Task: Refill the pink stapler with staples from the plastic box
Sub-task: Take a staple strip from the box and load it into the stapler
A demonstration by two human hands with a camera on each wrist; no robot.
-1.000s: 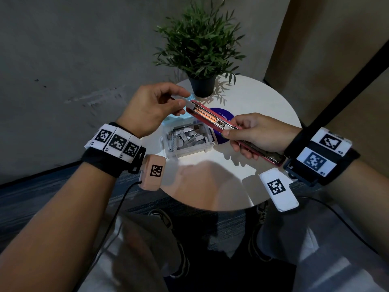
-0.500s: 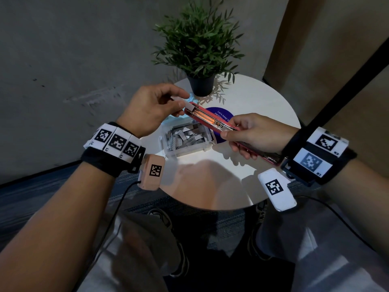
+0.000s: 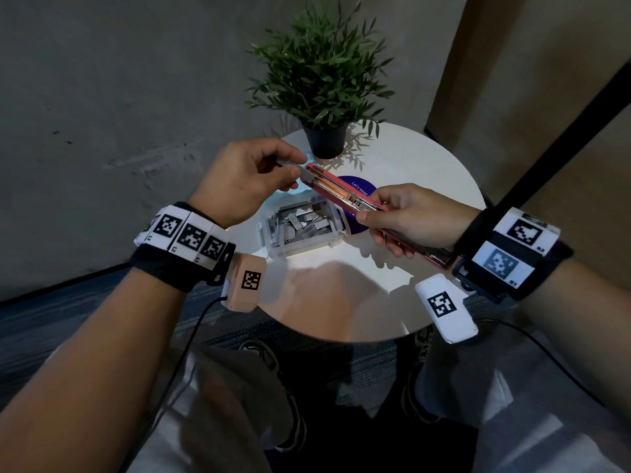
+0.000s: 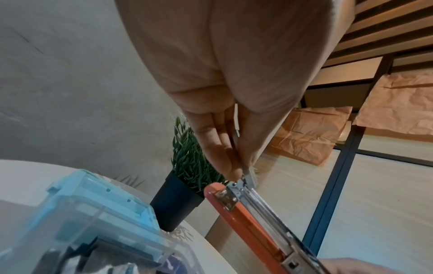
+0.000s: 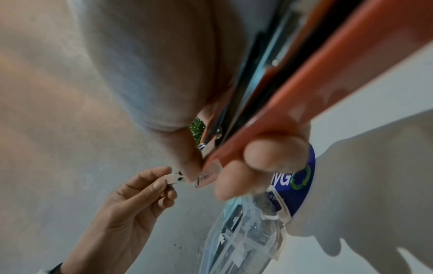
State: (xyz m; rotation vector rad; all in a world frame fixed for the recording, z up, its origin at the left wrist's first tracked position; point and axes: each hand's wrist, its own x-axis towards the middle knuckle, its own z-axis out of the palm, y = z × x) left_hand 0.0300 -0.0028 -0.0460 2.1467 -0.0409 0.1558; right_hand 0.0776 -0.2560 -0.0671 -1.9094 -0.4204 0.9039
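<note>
Loading step is on: the right hand (image 3: 415, 218) grips the opened pink stapler (image 3: 341, 192) above the table (image 3: 426, 172), tip aimed at ten o'clock. The left hand (image 3: 246, 179) pinches a strip of staples (image 3: 296, 166) right at that tip. The plastic box (image 3: 302, 227) sits open below, at six o'clock from the stapler. Next, I'd judge, the strip must line up with the channel and slide in.

Glossy pink stapler (image 3: 345, 192) with bare metal channel, clear plastic box (image 3: 300, 230), smooth white table (image 3: 409, 165).
</note>
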